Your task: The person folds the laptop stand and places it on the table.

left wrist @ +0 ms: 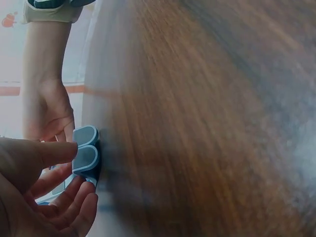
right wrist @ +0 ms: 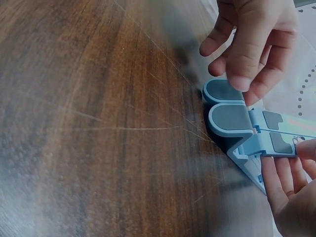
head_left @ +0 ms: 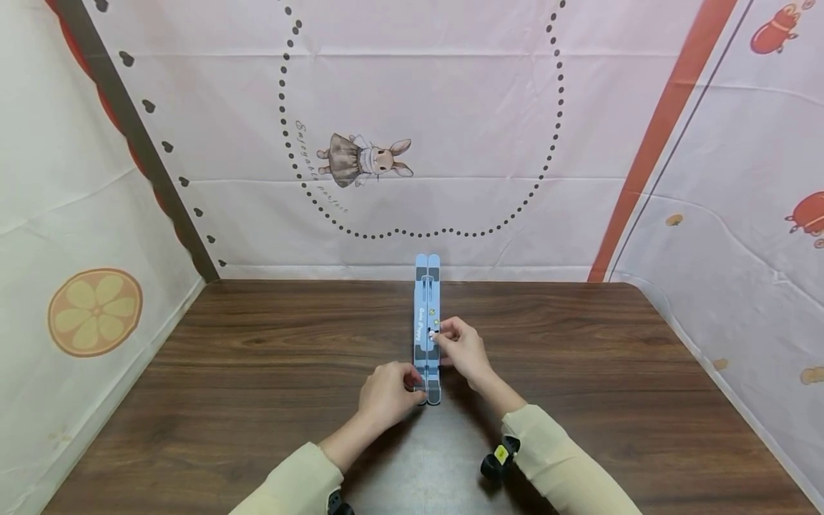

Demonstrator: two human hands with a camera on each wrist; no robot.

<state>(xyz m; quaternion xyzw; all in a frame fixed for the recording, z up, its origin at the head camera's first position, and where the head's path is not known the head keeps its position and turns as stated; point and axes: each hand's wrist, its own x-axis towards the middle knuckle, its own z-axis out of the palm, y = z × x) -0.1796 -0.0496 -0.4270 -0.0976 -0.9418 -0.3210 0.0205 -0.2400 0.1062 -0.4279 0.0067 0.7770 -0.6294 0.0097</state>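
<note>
A light blue folding laptop stand (head_left: 421, 300), folded into two narrow side-by-side bars with grey pads, lies lengthwise on the brown wood-grain table (head_left: 290, 336). At its near end my left hand (head_left: 385, 392) has its thumb by a grey pad and its fingers along the left side. Farther up, my right hand (head_left: 465, 352) pinches the right bar, thumb on top beside a small cartoon print and fingers below the edge. The right wrist view shows the upturned hooked ends, with the printed bars (right wrist: 291, 129) raised at a slight angle over the lower frame.
Patterned cloth hangs behind the table (head_left: 476, 129), with a printed rabbit (head_left: 363, 159) on it, and along both sides. The stand's far end reaches close to the back edge of the table. Dark wrist-worn cameras (head_left: 496, 463) sit by the cream sleeves (head_left: 566, 458).
</note>
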